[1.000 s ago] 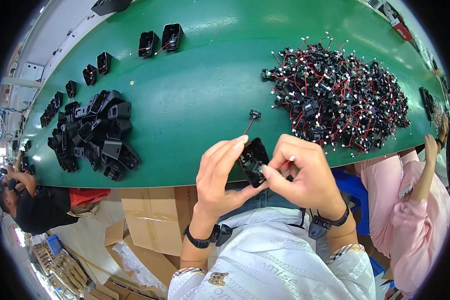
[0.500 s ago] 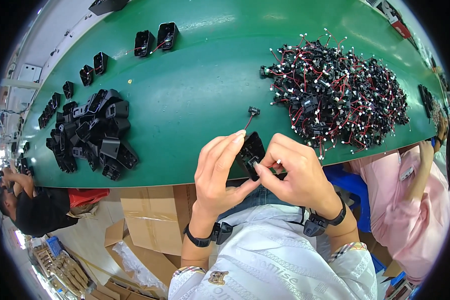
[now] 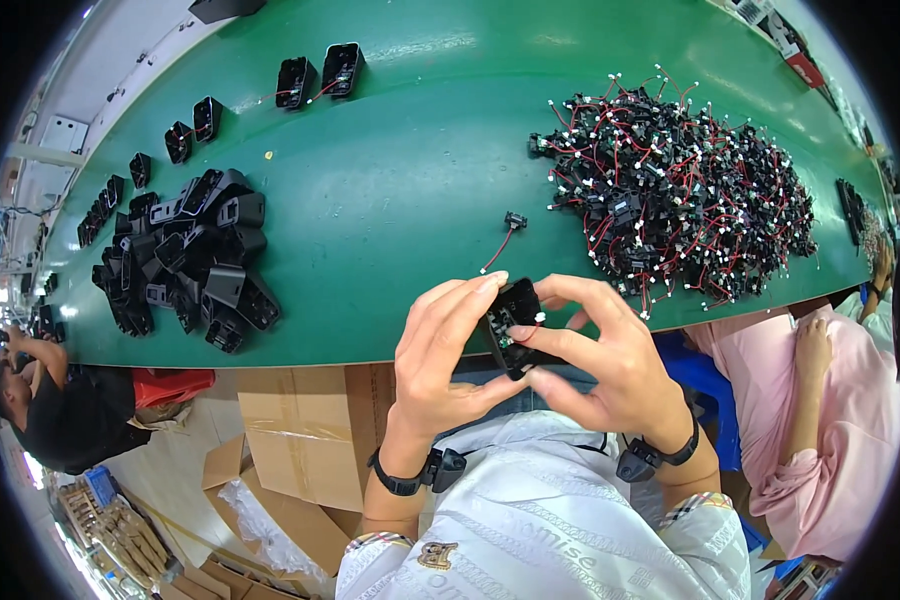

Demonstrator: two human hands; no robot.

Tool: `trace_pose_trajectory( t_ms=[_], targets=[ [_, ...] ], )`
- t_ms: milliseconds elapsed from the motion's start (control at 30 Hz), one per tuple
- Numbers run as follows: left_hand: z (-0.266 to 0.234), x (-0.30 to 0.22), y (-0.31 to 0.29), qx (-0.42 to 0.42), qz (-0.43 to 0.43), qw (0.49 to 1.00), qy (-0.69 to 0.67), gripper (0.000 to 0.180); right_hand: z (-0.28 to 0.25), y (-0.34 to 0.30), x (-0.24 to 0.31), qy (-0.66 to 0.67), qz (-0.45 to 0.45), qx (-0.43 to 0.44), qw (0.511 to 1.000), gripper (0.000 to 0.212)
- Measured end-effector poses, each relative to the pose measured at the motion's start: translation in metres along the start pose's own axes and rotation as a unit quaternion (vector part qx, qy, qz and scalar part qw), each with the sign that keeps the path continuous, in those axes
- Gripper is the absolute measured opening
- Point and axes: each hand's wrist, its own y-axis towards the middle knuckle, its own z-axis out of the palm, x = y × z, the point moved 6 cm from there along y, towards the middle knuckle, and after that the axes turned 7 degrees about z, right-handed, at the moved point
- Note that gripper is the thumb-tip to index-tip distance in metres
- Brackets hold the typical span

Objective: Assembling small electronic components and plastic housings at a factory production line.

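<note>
Near the table's front edge my left hand (image 3: 442,350) grips a small open black plastic housing (image 3: 518,298), fingers along its left side and thumb at its lower end. My right hand (image 3: 615,365) is on the housing's other side. Its index fingertip presses into the open inside, and the thumb lies by the lower corner. A white connector (image 3: 540,318) shows beside that index finger, and small parts inside the housing are partly covered. Just beyond my hands a small black part with a red wire (image 3: 515,221) lies on the table.
A big heap of black parts with red wires (image 3: 680,190) covers the right of the green table (image 3: 390,190). Black housings (image 3: 185,250) are piled at left, with several standing housings (image 3: 342,70) behind. Cardboard boxes (image 3: 300,420) stand below; a person in pink (image 3: 820,430) sits at right.
My right hand has gone from a pinch at the housing to pressing its index finger inside, with the fingers spread wider. The housing has shifted slightly right and nearer.
</note>
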Motion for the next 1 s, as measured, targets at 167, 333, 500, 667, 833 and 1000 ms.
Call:
trace_pose_trajectory(
  t_ms=[167,333,500,667,833,1000],
  targets=[
    [0.013,-0.018,0.006,0.002,0.014,0.992,0.127,0.073,0.017,-0.007,-0.024,0.188,0.068,-0.004,0.98,0.038],
    [0.023,-0.009,0.007,-0.084,0.022,0.996,0.025,0.072,0.034,-0.013,-0.044,0.577,0.161,0.005,0.801,0.016],
    [0.016,-0.004,0.007,-0.071,0.002,0.994,0.077,0.074,0.056,-0.014,-0.05,0.683,0.263,0.051,0.68,0.031],
    [0.008,-0.003,0.005,-0.061,-0.022,0.993,0.099,0.086,0.063,-0.007,-0.037,0.718,0.29,0.062,0.63,0.034],
    [0.001,0.024,-0.008,-0.102,-0.07,0.991,0.052,0.095,0.049,0.038,-0.043,0.519,0.196,-0.029,0.832,0.026],
    [-0.012,0.048,-0.019,-0.044,-0.171,0.98,0.092,0.059,0.034,0.187,-0.027,-0.02,-0.002,-0.286,0.958,0.025]
  ],
)
